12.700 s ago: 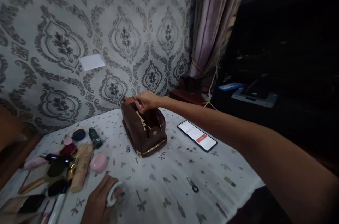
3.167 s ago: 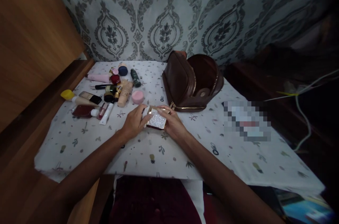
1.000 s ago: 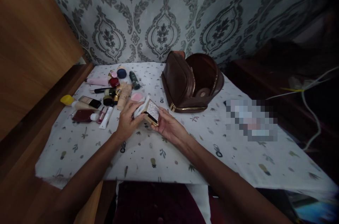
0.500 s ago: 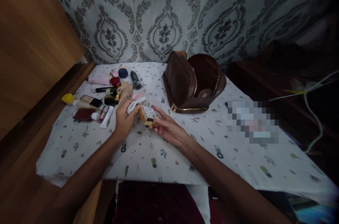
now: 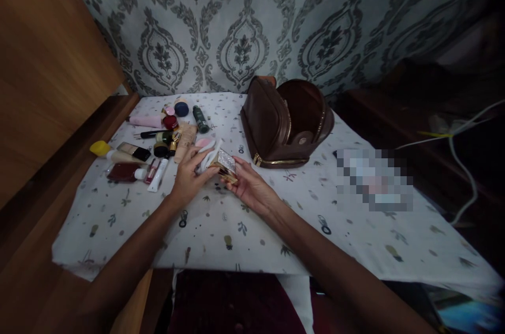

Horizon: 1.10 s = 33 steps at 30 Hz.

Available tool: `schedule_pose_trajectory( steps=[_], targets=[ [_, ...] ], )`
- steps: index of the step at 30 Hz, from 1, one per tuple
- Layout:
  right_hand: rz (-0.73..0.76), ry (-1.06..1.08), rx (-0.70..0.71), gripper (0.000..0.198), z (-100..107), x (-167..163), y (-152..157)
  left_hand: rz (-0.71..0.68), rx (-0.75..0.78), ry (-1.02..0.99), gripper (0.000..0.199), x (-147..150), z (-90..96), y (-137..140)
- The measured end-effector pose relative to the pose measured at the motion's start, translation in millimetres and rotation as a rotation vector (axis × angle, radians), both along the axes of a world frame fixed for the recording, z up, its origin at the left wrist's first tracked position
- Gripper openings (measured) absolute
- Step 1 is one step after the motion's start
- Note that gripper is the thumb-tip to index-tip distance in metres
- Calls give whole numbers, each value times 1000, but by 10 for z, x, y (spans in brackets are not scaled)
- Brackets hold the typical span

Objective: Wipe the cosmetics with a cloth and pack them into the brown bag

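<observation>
My right hand point(image 5: 252, 185) grips a small gold box with a glittery silver top point(image 5: 226, 162), tilted above the table. Against the box's left side, my left hand point(image 5: 190, 173) presses a white cloth point(image 5: 205, 159), its fingers closed round it. Something pink shows just behind the cloth. Left of my hands lie cosmetics: a beige tube point(image 5: 184, 142), a white tube point(image 5: 159, 175), a bottle of dark red liquid point(image 5: 125, 172) and a green bottle point(image 5: 201, 119). Several small jars, among them a red one point(image 5: 170, 122), stand behind.
An unzipped brown leather bag point(image 5: 268, 123) stands behind my hands to the right. A blurred-out flat item point(image 5: 374, 179) lies on the right of the patterned tablecloth point(image 5: 272, 250). White cables point(image 5: 469, 176) hang past the right edge; a wooden cabinet point(image 5: 51, 60) rises at left.
The box has tipped so its glittery top slants more steeply, and the cloth has moved along its left side. Both hands have shifted slightly right.
</observation>
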State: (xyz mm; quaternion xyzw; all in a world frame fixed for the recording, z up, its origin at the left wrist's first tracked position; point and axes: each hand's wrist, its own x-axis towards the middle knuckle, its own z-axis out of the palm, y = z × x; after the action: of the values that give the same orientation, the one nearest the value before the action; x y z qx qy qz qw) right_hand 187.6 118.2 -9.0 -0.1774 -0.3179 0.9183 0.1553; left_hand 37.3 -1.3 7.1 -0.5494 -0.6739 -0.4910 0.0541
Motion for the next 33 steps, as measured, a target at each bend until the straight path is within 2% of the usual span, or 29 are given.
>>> schedule_pose_trajectory(
  steps=[4,9,13,18,22,25,28,31,33],
  targets=[
    [-43,-7,-28,38,-33,-7,28,44,74,-73,24,14,52,-2],
    [-86,-29,-38,33,-79,-22,29,121,81,-93,17,45,65,-13],
    [-89,-17,-83,30,-68,-30,21,159,91,-15,24,75,51,-20],
    [-84,-4,-82,42,-32,-36,31,146,34,122,42,94,-1,-23],
    [-152,-19,-30,43,-45,-39,24,123,-21,162,40,108,-35,-16],
    [-179,-17,48,44,-68,-42,-11,127,-52,144,38,93,-63,-8],
    [-159,-23,188,47,-105,-46,-52,132,-89,88,36,33,-105,6],
    [-83,-103,413,50,-147,-32,-63,116,-113,45,32,-52,-141,24],
    [-58,-193,617,45,-151,-3,-47,91,-132,35,30,-102,-150,30]
  ],
)
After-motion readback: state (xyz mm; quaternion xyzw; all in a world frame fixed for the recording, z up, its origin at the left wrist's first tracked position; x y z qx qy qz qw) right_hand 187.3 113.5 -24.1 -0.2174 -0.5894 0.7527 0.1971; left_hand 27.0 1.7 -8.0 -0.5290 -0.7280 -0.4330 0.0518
